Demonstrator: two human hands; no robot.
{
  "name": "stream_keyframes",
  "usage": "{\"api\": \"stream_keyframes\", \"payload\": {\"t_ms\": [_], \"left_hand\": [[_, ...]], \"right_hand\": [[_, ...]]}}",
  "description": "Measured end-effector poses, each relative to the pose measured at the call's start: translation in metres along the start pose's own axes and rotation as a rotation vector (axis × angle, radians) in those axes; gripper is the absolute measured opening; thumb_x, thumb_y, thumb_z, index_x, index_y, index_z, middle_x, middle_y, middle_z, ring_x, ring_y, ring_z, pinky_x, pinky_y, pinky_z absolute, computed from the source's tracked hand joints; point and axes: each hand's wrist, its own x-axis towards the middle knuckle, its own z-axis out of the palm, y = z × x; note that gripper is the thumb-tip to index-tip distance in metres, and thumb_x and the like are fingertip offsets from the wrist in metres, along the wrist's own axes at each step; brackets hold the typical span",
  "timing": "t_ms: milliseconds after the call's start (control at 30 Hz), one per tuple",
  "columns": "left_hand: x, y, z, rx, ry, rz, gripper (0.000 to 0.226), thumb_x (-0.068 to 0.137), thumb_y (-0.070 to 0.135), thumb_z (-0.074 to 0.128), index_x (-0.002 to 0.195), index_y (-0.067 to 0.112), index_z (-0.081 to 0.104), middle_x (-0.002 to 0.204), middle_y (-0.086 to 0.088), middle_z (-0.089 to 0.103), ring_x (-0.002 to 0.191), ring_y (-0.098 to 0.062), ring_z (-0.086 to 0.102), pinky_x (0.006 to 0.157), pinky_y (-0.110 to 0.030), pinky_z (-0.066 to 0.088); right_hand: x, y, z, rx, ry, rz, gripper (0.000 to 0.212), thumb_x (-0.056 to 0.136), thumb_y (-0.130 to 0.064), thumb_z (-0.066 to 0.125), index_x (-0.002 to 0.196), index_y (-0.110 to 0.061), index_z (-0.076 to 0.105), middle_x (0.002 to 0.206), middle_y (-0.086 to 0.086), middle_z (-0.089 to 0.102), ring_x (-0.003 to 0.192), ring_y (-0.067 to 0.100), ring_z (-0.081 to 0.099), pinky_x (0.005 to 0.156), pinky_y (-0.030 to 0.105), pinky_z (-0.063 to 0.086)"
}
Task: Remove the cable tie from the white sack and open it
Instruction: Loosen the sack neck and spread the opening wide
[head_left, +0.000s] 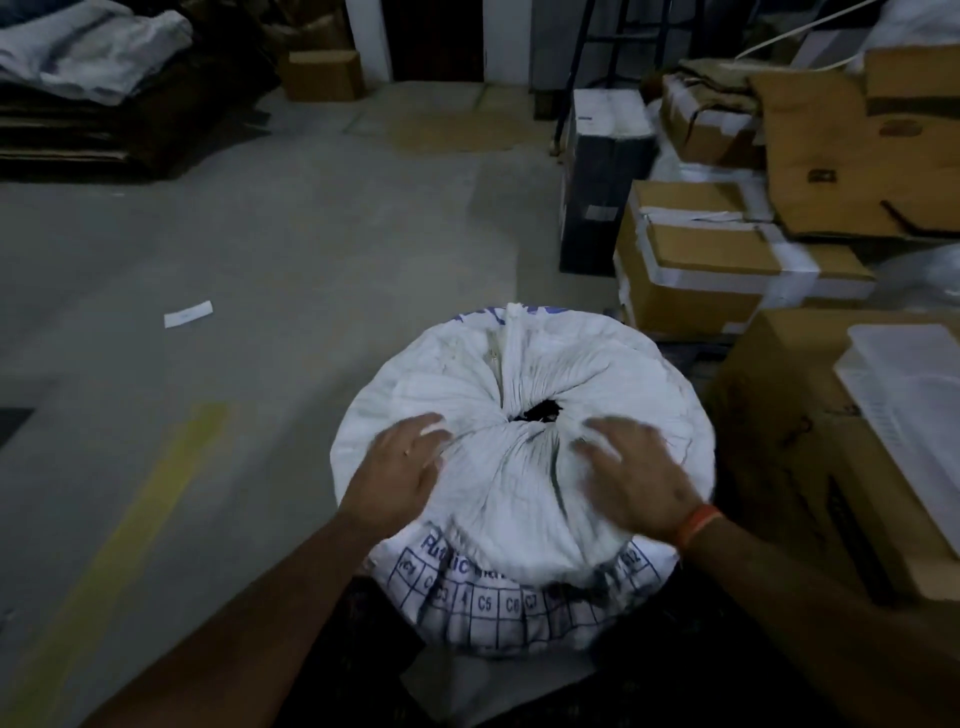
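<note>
A full white woven sack (519, 488) with blue printed grid lettering stands upright on the floor in front of me. Its top is gathered into pleats around a small dark opening (540, 411) at the centre. A twisted tail of sack fabric (511, 332) runs from the gather toward the far rim. I see no cable tie. My left hand (400, 467) rests flat on the gathered top, left of the opening, fingers spread. My right hand (634, 473), blurred, lies on the top right of the opening, fingers apart; an orange band circles that wrist.
Stacked cardboard boxes (696, 270) and a white plastic tray (914, 395) crowd the right side. Flattened cardboard and pale sacks (88, 47) lie far left. A white paper slip (188, 314) and a yellow floor line (156, 483) mark the bare concrete floor to the left.
</note>
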Motion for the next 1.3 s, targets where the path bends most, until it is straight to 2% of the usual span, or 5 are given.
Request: {"api": "stream_keyframes", "payload": {"t_ms": [200,633,767,933,1300], "left_hand": [[-0.021,0.0,0.007,0.271,-0.599,0.396,0.108,0.081,0.036,0.064,0.164,0.012,0.0,0.174,-0.008,-0.006,0.16,-0.026,-0.01,0.13,-0.043,0.003],[-0.028,0.089,0.043,0.115,-0.701,0.401,0.06,0.104,0.026,0.046,0.16,0.013,0.029,0.166,-0.01,0.035,0.151,-0.027,0.037,0.124,-0.038,0.026],[-0.036,0.171,0.065,-0.022,-0.737,0.248,0.063,0.093,0.027,0.036,0.151,0.004,0.044,0.153,-0.02,0.052,0.135,-0.036,0.056,0.105,-0.049,0.05],[-0.028,0.217,0.076,-0.15,-0.77,-0.005,0.066,0.097,0.04,0.023,0.147,0.003,0.045,0.149,-0.023,0.052,0.128,-0.04,0.057,0.104,-0.045,0.048],[0.111,0.119,0.021,-0.374,0.121,-0.255,0.024,0.094,0.016,0.061,0.109,0.014,0.078,0.107,-0.004,0.081,0.092,-0.018,0.074,0.086,-0.024,0.055]], "right_hand": [[-0.038,-0.045,0.035,-0.129,-0.459,-0.251,0.088,0.087,-0.036,0.057,0.158,-0.005,0.017,0.167,0.017,0.014,0.153,0.031,0.018,0.113,0.048,0.032],[-0.078,0.056,0.008,-0.374,-0.561,-0.428,0.045,0.067,-0.004,0.063,0.107,-0.017,0.079,0.109,0.002,0.078,0.092,0.021,0.078,0.063,0.028,0.06],[-0.081,0.065,-0.031,-0.549,-0.862,-0.242,0.053,0.103,-0.014,0.045,0.155,-0.019,0.034,0.165,0.0,0.028,0.152,0.023,0.026,0.118,0.041,0.028],[-0.082,0.072,-0.032,-0.472,-0.942,-0.015,0.052,0.104,-0.02,0.036,0.156,-0.023,0.027,0.168,0.0,0.015,0.155,0.026,0.008,0.121,0.046,0.016],[-0.003,0.079,-0.025,0.469,0.093,0.456,0.025,0.083,0.003,0.065,0.097,-0.012,0.079,0.101,0.01,0.076,0.095,0.029,0.069,0.09,0.031,0.051]]}}
